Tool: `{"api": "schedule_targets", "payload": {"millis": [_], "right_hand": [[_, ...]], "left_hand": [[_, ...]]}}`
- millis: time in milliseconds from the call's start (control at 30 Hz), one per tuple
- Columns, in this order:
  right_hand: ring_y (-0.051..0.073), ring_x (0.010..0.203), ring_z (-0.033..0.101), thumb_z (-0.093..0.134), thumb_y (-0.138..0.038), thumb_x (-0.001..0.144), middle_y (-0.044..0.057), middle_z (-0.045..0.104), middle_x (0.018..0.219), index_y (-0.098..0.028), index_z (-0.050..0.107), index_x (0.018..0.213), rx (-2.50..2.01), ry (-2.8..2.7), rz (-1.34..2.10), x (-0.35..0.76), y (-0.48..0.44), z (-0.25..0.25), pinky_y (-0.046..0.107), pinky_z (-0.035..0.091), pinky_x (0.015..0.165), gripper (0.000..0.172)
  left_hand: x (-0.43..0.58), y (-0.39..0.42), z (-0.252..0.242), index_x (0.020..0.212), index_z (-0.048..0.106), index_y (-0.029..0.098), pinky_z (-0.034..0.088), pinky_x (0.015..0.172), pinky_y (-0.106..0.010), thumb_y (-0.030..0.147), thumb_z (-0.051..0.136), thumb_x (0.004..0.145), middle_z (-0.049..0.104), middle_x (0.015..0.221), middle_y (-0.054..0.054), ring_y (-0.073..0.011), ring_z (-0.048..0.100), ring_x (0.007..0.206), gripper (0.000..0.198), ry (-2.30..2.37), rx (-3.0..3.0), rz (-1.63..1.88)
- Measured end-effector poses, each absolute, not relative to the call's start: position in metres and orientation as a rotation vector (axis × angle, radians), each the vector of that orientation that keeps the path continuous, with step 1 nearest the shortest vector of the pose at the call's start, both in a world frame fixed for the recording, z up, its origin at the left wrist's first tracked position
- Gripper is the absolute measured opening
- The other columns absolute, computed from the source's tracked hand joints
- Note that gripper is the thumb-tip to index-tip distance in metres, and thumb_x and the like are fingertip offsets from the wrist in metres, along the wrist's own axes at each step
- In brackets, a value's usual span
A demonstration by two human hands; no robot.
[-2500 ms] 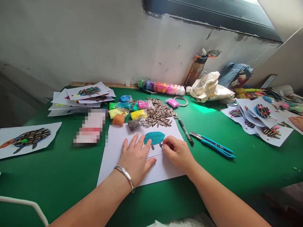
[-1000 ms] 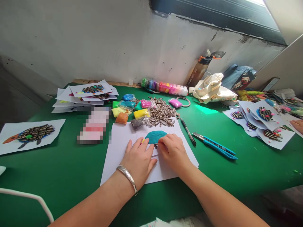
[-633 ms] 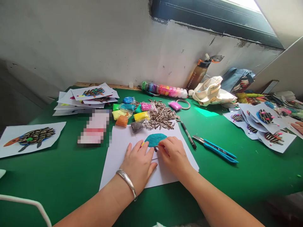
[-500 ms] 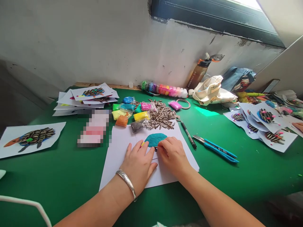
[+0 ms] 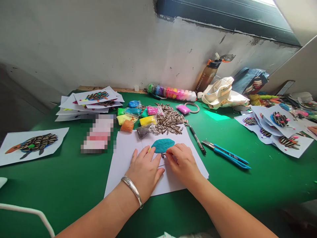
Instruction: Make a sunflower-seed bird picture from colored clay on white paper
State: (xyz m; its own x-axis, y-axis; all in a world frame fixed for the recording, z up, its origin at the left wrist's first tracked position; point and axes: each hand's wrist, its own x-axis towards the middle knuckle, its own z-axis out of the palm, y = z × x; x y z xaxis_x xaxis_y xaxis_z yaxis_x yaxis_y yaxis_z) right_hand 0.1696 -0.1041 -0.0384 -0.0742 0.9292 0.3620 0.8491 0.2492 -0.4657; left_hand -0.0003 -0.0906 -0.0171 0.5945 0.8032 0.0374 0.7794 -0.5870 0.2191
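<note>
Pressing the white paper sheet (image 5: 123,148), the left hand (image 5: 145,170) is kept spread flat; the right hand (image 5: 183,162) (fingers (image 5: 171,153) pinched together) has been shifted leftward against the teal clay oval (image 5: 162,144) laid on it.

Crowded beyond and left of the pinch, open to its right and nearer side

The right hand (image 5: 182,162) pinches at the near edge of the teal clay (image 5: 162,144). Just left of the pinch the left hand (image 5: 145,168) lies flat on the white paper (image 5: 123,155) and closes that side. Beyond the clay, sunflower seeds (image 5: 169,120) and clay packets (image 5: 135,119) crowd the paper's far edge. Right of the pinch a strip of bare paper lies free, then a black pen (image 5: 197,140) and, farther out, a blue knife (image 5: 226,154) lie on the green table (image 5: 61,185). Nearer than the pinch, paper and table are bare between the forearms.
</note>
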Motion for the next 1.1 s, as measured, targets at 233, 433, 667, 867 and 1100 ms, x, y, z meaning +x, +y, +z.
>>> {"api": "schedule_targets", "payload": {"millis": [233,433,667,867,1100], "right_hand": [[0.019,0.077,0.051,0.052,-0.013,0.085,0.004,0.06,0.075,-0.019,0.061,0.076,-1.633,-1.995,0.155,0.1646,-0.1044,-0.0393,0.032,0.034,0.071,0.014],[0.019,0.077,0.05,0.051,-0.013,0.085,0.004,0.06,0.075,-0.019,0.061,0.076,-1.619,-1.962,0.134,0.1638,-0.1026,-0.0405,0.032,0.033,0.071,0.014],[0.019,0.077,0.051,0.051,-0.013,0.085,0.004,0.06,0.075,-0.019,0.061,0.077,-1.632,-1.963,0.144,0.1639,-0.1019,-0.0405,0.032,0.033,0.071,0.015],[0.019,0.077,0.051,0.052,-0.014,0.084,0.003,0.06,0.075,-0.019,0.061,0.075,-1.646,-1.957,0.155,0.1651,-0.1013,-0.0384,0.032,0.033,0.071,0.014],[0.019,0.076,0.05,0.052,-0.015,0.086,0.003,0.059,0.073,-0.019,0.06,0.075,-1.682,-1.935,0.134,0.1686,-0.1033,-0.0366,0.032,0.032,0.071,0.014]], "left_hand": [[-0.0014,-0.0885,-0.0183,0.116,0.062,0.018,0.037,0.1,-0.063,0.026,0.054,0.088,0.058,0.13,-0.015,-0.0358,0.045,0.127,0.031,1.321,2.651,0.231],[-0.0009,-0.0896,-0.0195,0.117,0.062,0.017,0.036,0.101,-0.063,0.026,0.052,0.089,0.058,0.131,-0.014,-0.0351,0.045,0.127,0.031,1.325,2.64,0.224],[-0.0007,-0.0895,-0.0173,0.116,0.063,0.017,0.037,0.1,-0.063,0.026,0.052,0.089,0.057,0.132,-0.015,-0.0352,0.045,0.127,0.03,1.316,2.639,0.204],[-0.0002,-0.09,-0.0181,0.117,0.062,0.018,0.036,0.101,-0.063,0.027,0.054,0.088,0.056,0.132,-0.015,-0.0354,0.044,0.128,0.032,1.323,2.654,0.205],[0.0002,-0.0908,-0.0186,0.119,0.061,0.018,0.035,0.101,-0.064,0.026,0.053,0.088,0.056,0.133,-0.016,-0.0358,0.044,0.128,0.033,1.331,2.659,0.202]]}}
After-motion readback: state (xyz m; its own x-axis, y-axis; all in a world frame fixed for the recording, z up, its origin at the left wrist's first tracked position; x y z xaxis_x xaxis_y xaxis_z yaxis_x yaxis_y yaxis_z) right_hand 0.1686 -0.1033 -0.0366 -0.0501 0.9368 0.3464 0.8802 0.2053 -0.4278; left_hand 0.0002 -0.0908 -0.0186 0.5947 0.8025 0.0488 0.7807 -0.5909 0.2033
